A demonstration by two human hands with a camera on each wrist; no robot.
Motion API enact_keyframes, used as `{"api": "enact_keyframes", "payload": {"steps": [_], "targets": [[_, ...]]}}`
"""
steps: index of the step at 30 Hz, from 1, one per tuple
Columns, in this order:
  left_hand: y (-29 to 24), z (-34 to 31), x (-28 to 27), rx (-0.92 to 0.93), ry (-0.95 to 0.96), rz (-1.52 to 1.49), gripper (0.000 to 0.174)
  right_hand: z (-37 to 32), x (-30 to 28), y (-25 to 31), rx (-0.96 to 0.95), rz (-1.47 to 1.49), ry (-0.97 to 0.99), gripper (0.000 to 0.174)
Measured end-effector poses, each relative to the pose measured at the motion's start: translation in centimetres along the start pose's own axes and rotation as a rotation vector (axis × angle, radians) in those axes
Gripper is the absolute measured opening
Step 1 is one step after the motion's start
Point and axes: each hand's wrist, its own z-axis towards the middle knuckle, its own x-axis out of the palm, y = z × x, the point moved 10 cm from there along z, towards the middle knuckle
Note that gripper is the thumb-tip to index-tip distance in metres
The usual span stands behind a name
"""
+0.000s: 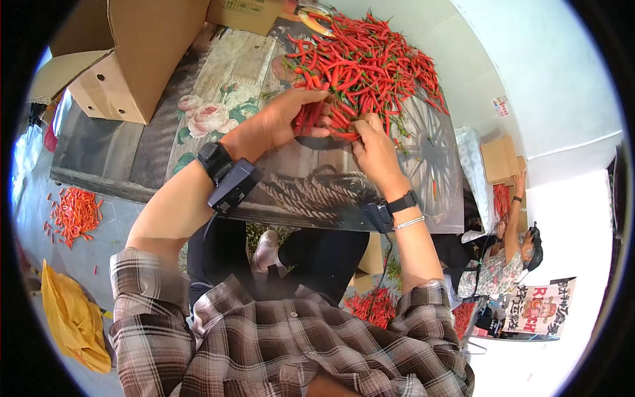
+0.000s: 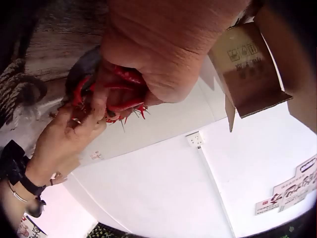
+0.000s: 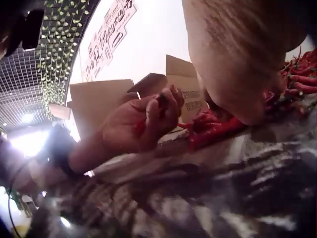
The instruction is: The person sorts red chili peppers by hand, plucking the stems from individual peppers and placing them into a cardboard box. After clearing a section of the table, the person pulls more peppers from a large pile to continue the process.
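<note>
Several red chilies (image 1: 308,118) lie in the left hand (image 1: 288,120), its fingers curled round them beside the pile's near edge. Close on its right, the right hand (image 1: 378,152) has bent fingers and thumb on chilies (image 1: 345,134) at that edge. A large heap of red chilies with green stems (image 1: 370,59) covers the far part of the table. From the left wrist, the left hand (image 2: 158,44) hides part of its chilies (image 2: 126,89), and the right hand (image 2: 62,141) meets it. The right wrist view shows the left hand (image 3: 141,121) palm up, with the right hand (image 3: 237,64) over chilies.
An open cardboard box (image 1: 109,86) stands at the table's left, another box (image 1: 248,14) behind. Cut red chilies (image 1: 74,215) lie on the floor near a yellow bag (image 1: 73,317). Another person (image 1: 499,264) sits at the right. More chilies (image 1: 372,308) lie below the table.
</note>
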Motion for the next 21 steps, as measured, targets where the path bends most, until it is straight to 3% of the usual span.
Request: {"api": "enact_keyframes", "payload": {"steps": [3, 4, 5, 7, 8, 9, 11, 12, 15, 20, 21], "targets": [[0.1, 0.4, 0.1, -0.012, 0.041, 0.049, 0.019, 0.1, -1.4, -1.0, -0.026, 0.201, -0.125, 0.021], [0.1, 0.3, 0.3, -0.002, 0.061, 0.091, 0.019, 0.2, -0.4, -3.5, 0.202, 0.413, -0.098, 0.018], [0.3, 0.2, 0.4, -0.003, 0.060, 0.088, 0.019, 0.1, -0.6, -3.9, 0.202, 0.413, -0.095, 0.018], [-0.3, -0.3, 1.1, 0.080, 0.040, 0.203, 0.022, -0.3, -0.4, -4.0, 0.575, 0.606, 0.044, 0.015], [-0.3, -0.4, 1.2, 0.079, 0.040, 0.206, 0.022, 0.6, -1.1, -2.0, 0.439, 0.607, -0.004, 0.014], [-0.2, -0.5, 1.8, 0.062, 0.092, 0.217, 0.023, 0.8, -0.5, -1.7, 0.438, 0.609, -0.006, 0.014], [0.0, -0.7, 2.5, 0.047, 0.143, 0.233, 0.023, 1.9, -2.0, 2.4, 0.003, 0.244, -0.165, 0.014], [-0.1, -0.7, 2.5, 0.057, 0.136, 0.235, 0.024, 2.0, -2.3, 3.7, -0.061, 0.102, -0.228, 0.014], [-0.5, -0.8, 2.1, 0.087, 0.106, 0.295, 0.026, 2.2, -0.1, 3.8, 0.102, 0.040, -0.060, 0.012], [-0.6, -0.3, 1.5, 0.134, 0.089, 0.365, 0.023, 2.5, 0.2, 3.6, 0.105, 0.060, -0.092, 0.014], [-0.8, -0.2, 1.0, 0.154, -0.001, 0.319, 0.021, 2.4, 0.2, 3.8, 0.061, 0.173, -0.114, 0.016]]}}
